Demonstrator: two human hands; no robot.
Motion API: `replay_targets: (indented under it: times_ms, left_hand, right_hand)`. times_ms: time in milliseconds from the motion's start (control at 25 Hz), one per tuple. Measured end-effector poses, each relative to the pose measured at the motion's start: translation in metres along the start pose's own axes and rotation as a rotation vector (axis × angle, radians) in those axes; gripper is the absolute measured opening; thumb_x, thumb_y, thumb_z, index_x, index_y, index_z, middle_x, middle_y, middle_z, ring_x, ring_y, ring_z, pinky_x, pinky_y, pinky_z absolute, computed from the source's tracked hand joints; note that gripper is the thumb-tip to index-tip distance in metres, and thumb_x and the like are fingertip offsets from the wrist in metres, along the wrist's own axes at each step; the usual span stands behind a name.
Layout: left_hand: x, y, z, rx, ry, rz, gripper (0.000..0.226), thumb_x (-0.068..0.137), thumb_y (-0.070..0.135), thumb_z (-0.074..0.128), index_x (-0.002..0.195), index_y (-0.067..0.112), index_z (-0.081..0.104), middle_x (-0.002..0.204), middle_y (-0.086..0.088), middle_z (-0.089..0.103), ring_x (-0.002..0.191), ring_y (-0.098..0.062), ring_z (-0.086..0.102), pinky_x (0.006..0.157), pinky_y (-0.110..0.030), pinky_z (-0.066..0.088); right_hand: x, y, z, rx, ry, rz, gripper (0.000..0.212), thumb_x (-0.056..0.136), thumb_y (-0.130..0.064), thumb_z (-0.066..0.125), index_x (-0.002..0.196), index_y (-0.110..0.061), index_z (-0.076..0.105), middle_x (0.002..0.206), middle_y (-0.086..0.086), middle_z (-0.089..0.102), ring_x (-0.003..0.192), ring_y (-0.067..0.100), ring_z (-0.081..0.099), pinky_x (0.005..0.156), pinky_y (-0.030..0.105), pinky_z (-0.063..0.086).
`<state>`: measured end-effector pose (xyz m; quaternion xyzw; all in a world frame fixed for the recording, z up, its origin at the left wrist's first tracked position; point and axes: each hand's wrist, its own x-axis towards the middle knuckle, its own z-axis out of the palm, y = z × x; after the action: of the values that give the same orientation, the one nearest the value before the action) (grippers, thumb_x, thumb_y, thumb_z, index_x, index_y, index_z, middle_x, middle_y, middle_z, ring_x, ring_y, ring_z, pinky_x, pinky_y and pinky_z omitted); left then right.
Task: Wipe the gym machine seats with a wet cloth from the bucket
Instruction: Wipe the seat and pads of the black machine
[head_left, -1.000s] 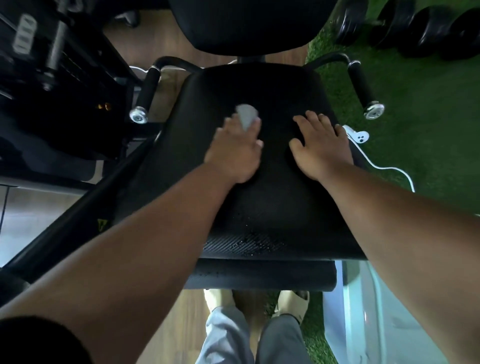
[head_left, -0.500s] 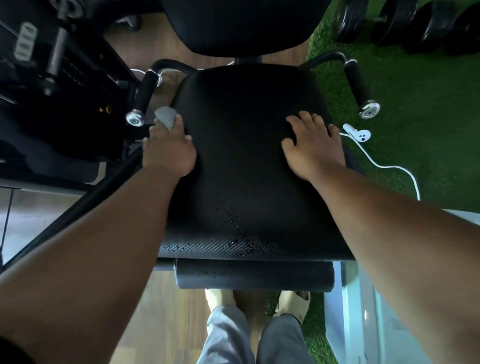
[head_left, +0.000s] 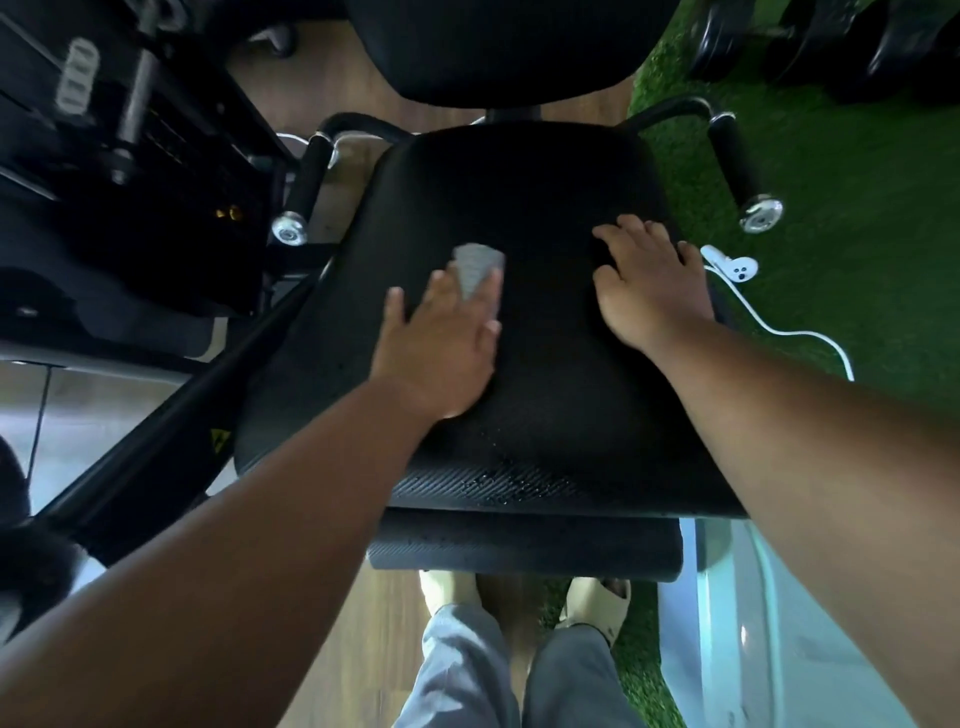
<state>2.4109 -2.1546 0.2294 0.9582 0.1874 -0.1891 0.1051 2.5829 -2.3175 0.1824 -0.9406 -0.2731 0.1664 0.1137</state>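
A black padded machine seat (head_left: 545, 374) fills the middle of the view, with water drops on its front edge. My left hand (head_left: 441, 343) lies flat on the seat's left-centre and presses a small grey cloth (head_left: 475, 267) against the padding; the cloth sticks out past my fingertips. My right hand (head_left: 649, 291) rests flat on the right side of the seat, fingers spread. A pale bucket (head_left: 753, 649) stands at the lower right, partly hidden by my right forearm.
Two black side handles (head_left: 306, 187) (head_left: 737, 161) with chrome ends flank the seat. The backrest (head_left: 498, 47) is above. A weight stack (head_left: 104, 130) stands left. A white cable with a clip (head_left: 737, 267) lies on green turf at right. Dumbbells (head_left: 831, 47) are at top right.
My left hand has slid the cloth from the seat's left edge back towards the middle, after moving left half a second before. My right hand has stayed in place.
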Motion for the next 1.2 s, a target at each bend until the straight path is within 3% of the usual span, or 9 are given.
replay_targets:
  times_ms: [160,280,360,520,840,1000,1200]
  left_hand:
    - [-0.034,-0.082,0.004,-0.094,0.051,-0.273,0.058,0.104,0.037,0.025,0.157,0.036,0.002,0.163,-0.018,0.012,0.152,-0.030,0.010,0.119,-0.056,0.006]
    - [-0.065,-0.114,0.011,-0.283,0.142,-0.349,0.057,0.103,0.039,0.030,0.157,0.034,0.013,0.158,-0.017,0.024,0.143,-0.038,0.029,0.116,-0.055,0.025]
    - [-0.080,-0.114,0.018,-0.288,0.191,-0.350,0.058,0.101,0.041,0.031,0.157,0.033,0.016,0.153,-0.018,0.031,0.136,-0.041,0.035,0.111,-0.055,0.032]
    - [-0.098,-0.093,0.024,-0.193,0.229,-0.317,0.058,0.104,0.028,0.035,0.158,0.024,0.017,0.151,-0.028,0.029,0.140,-0.042,0.028,0.117,-0.053,0.018]
    - [-0.119,-0.060,0.036,-0.174,0.255,-0.254,0.057,0.103,0.032,0.030,0.159,0.027,0.015,0.161,-0.022,0.017,0.152,-0.030,0.006,0.122,-0.046,0.001]
    - [-0.103,-0.026,0.032,-0.123,0.176,-0.147,0.059,0.100,0.041,0.015,0.158,0.030,0.011,0.164,-0.018,0.014,0.153,-0.028,0.004,0.123,-0.043,-0.002]
    - [-0.062,0.023,0.022,-0.091,0.121,-0.027,0.056,0.104,0.040,0.020,0.158,0.029,0.010,0.165,-0.014,0.009,0.153,-0.027,0.002,0.123,-0.043,-0.003]
  right_hand:
    - [0.001,0.000,0.001,0.003,0.002,-0.018,0.063,0.088,-0.038,0.027,0.150,-0.029,0.036,0.160,-0.003,0.028,0.149,0.019,0.020,0.121,0.050,0.013]
    - [0.000,-0.001,-0.001,-0.004,0.001,-0.017,0.061,0.090,-0.036,0.029,0.150,-0.028,0.036,0.161,-0.001,0.027,0.149,0.020,0.019,0.121,0.050,0.013]
    - [-0.003,-0.002,-0.002,-0.009,0.004,-0.020,0.059,0.093,-0.035,0.031,0.151,-0.027,0.035,0.161,0.000,0.027,0.149,0.021,0.019,0.121,0.051,0.013]
    - [-0.005,-0.004,-0.003,-0.023,0.000,-0.021,0.059,0.094,-0.037,0.034,0.152,-0.027,0.034,0.163,0.000,0.025,0.150,0.020,0.017,0.121,0.051,0.011]
    - [-0.048,-0.020,-0.007,-0.160,-0.166,-0.046,0.071,0.099,-0.055,0.025,0.160,-0.021,0.010,0.169,0.005,0.002,0.155,0.024,0.000,0.124,0.047,0.004]
    - [-0.116,-0.026,-0.007,-0.212,-0.139,-0.085,0.074,0.097,-0.057,0.016,0.161,-0.021,0.009,0.169,0.002,0.003,0.155,0.022,0.002,0.125,0.045,0.007]
    - [-0.116,-0.027,-0.001,-0.233,-0.081,-0.074,0.077,0.091,-0.058,0.011,0.159,-0.023,0.015,0.168,0.000,0.010,0.154,0.020,0.007,0.124,0.044,0.008]
